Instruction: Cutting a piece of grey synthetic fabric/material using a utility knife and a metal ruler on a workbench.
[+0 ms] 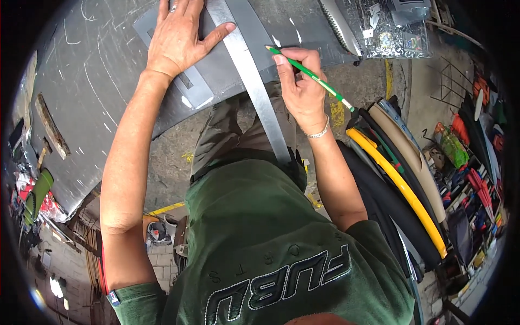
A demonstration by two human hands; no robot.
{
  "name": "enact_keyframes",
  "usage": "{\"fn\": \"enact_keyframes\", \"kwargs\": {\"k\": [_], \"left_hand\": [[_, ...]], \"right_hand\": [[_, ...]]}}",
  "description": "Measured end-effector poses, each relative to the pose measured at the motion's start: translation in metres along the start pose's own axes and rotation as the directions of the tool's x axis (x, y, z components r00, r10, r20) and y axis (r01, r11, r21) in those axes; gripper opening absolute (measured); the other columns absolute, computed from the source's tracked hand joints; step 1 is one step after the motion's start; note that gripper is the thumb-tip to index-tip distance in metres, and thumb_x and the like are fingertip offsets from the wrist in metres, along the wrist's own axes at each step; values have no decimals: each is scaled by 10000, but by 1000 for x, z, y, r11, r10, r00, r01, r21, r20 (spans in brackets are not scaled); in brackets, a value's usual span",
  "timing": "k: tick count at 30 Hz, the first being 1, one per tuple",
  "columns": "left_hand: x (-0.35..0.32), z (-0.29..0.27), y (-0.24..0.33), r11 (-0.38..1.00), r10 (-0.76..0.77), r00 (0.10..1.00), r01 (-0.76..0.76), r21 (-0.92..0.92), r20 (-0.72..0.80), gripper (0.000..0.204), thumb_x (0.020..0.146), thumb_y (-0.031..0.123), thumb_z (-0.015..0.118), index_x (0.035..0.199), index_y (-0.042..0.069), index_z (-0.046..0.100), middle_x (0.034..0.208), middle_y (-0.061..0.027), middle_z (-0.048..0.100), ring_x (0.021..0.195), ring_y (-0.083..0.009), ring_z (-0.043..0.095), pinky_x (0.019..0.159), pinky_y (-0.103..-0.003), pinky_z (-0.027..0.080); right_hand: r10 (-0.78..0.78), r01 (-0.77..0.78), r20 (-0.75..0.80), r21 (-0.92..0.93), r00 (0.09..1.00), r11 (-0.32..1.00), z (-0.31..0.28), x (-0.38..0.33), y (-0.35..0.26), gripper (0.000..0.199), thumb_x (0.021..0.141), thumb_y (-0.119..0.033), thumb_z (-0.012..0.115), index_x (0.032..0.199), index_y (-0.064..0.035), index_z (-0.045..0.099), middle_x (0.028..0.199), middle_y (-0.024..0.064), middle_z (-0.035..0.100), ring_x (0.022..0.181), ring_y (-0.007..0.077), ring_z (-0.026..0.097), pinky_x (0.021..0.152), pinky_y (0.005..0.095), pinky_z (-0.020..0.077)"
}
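Note:
My left hand point(179, 43) lies flat with its thumb stretched across a long metal straightedge point(246, 62); its fingertips run out of view at the top. Under and beside that hand is a grey flat piece point(203, 96) with a cut-out slot. The straightedge crosses a grey sheet point(252, 30) and juts past the table edge toward my waist. My right hand point(302, 86) pinches a green pencil point(314, 77) just right of the straightedge. The pencil's tip points left, close to the sheet; whether it touches, I cannot tell.
The dark worktable point(81, 108) carries white marks and a wooden strip point(51, 124) at left. A saw-like toothed blade point(341, 27) and a clear plastic packet point(395, 35) lie at upper right. Rolled materials, one yellow point(403, 187), stand at my right beside a cluttered shelf.

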State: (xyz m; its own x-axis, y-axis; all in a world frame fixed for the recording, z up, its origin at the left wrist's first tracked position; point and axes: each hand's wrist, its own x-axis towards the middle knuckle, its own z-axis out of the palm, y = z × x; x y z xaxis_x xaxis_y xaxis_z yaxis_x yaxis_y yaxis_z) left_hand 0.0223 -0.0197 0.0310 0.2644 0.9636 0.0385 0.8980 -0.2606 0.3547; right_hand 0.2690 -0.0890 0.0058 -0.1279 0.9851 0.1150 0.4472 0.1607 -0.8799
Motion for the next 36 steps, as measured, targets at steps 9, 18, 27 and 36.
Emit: {"fn": "enact_keyframes", "kwargs": {"k": [9, 18, 27, 36], "left_hand": [[2, 0, 2, 1000, -18, 999, 18, 0, 31, 943, 843, 446, 754, 1533, -59, 355, 1589, -280, 362, 1530, -431, 272, 1274, -566, 133], [4, -1, 3, 999, -34, 998, 35, -42, 44, 927, 827, 378, 767, 1531, -64, 357, 1589, -283, 363, 1527, -446, 273, 1270, -568, 126], [3, 2, 0, 1000, -2, 1000, 2, -16, 23, 938, 827, 375, 769, 1543, -59, 346, 1594, -282, 362, 1531, -442, 275, 1270, -563, 126], [1, 3, -3, 1000, 10, 1000, -10, -4, 10, 951, 815, 368, 785, 1544, -55, 345, 1601, -272, 358, 1535, -431, 274, 1270, -567, 121]], "right_hand": [[-47, 50, -71, 35, 996, 998, 3, -2, 1, 182, 965, -45, 719, 1058, -8, 567, 1019, 135, 726, 801, 149, 690, 699, 284, 555], [-176, 183, -104, 58, 979, 981, 4, 0, 5, 176, 934, -19, 730, 1050, -12, 598, 1036, 150, 716, 805, 212, 714, 721, 315, 574], [-211, 224, -137, 84, 968, 971, 4, 2, 7, 212, 894, 12, 751, 1042, -30, 604, 1007, 147, 719, 828, 259, 711, 712, 345, 566], [-198, 208, -115, 87, 973, 974, 5, 2, 5, 205, 895, 16, 747, 1034, -32, 603, 1005, 138, 718, 828, 266, 711, 700, 340, 564]]}}
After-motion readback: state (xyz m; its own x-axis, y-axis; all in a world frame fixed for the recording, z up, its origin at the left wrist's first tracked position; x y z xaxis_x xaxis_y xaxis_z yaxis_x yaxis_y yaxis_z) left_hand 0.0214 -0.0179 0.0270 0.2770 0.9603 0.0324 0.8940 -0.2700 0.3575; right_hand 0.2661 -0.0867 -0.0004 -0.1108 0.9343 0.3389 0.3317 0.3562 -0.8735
